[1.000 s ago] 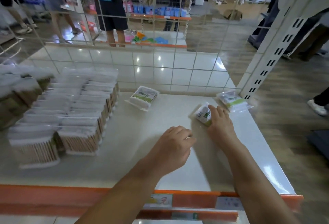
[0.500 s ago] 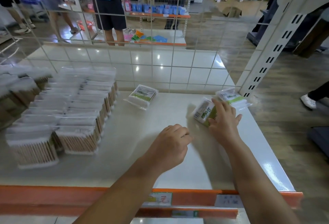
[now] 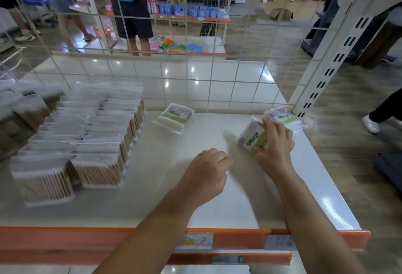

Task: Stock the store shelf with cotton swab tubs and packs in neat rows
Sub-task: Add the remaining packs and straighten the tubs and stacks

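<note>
On the white shelf [image 3: 195, 208], my right hand [image 3: 275, 145] grips a green-and-white cotton swab pack [image 3: 250, 136] tilted up on its edge at the right. Just behind it, by the shelf's back right corner, lies a second pack [image 3: 282, 118]. A third pack [image 3: 174, 117] lies flat near the wire back in the middle. Rows of clear tubs of wooden swabs [image 3: 91, 143] fill the left half. My left hand [image 3: 206, 171] hovers over the shelf's middle with curled fingers, holding nothing.
A white wire grid [image 3: 187, 73] backs the shelf and a slotted upright post [image 3: 326, 67] stands at the right corner. The front rail is orange [image 3: 65, 241] with price labels. People stand in the aisle behind, by another shelf.
My right hand has closed round the pack and tipped it up off the shelf, drawing it slightly toward me. The left hand stays almost still.
</note>
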A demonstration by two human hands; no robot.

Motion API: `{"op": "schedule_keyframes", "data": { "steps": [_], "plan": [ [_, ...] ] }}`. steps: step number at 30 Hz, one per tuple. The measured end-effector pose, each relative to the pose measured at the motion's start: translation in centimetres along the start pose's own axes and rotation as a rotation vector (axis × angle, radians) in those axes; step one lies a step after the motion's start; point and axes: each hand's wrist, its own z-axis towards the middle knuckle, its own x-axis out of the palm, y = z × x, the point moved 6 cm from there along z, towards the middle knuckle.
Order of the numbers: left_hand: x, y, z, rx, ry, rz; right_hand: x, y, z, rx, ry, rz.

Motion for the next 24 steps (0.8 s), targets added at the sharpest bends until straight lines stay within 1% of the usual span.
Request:
{"op": "schedule_keyframes", "data": {
  "steps": [3,6,9,12,16,19,21,24],
  "plan": [
    [-0.1,0.5,-0.1,-0.028,-0.036,-0.05,-0.7,0.0,-0.3,0.035,-0.046,0.114],
    [-0.4,1.0,-0.2,-0.077,-0.091,-0.1,-1.4,-0.3,-0.7,0.07,-0.116,0.163],
    [-0.5,1.5,-0.2,-0.139,-0.159,-0.189,-1.6,-0.2,-0.9,0.09,-0.147,0.237],
    [-1.1,2.1,-0.2,-0.249,-0.23,-0.372,-1.7,0.1,-1.1,0.13,-0.14,0.394],
    [-1.2,3.2,-0.4,-0.453,-0.236,-0.645,0.0,1.3,-3.0,0.206,-0.026,0.805],
    [-1.0,4.0,-0.5,-0.643,-0.246,-1.065,0.9,2.2,-4.5,0.221,0.0,0.952],
    [-0.9,3.9,-0.4,-0.675,-0.217,-1.201,0.8,2.6,-4.8,0.199,0.0,1.024],
    [-0.7,3.1,-0.4,-0.61,-0.139,-1.24,0.6,3.0,-4.9,0.139,0.04,1.047]
  ]
}}
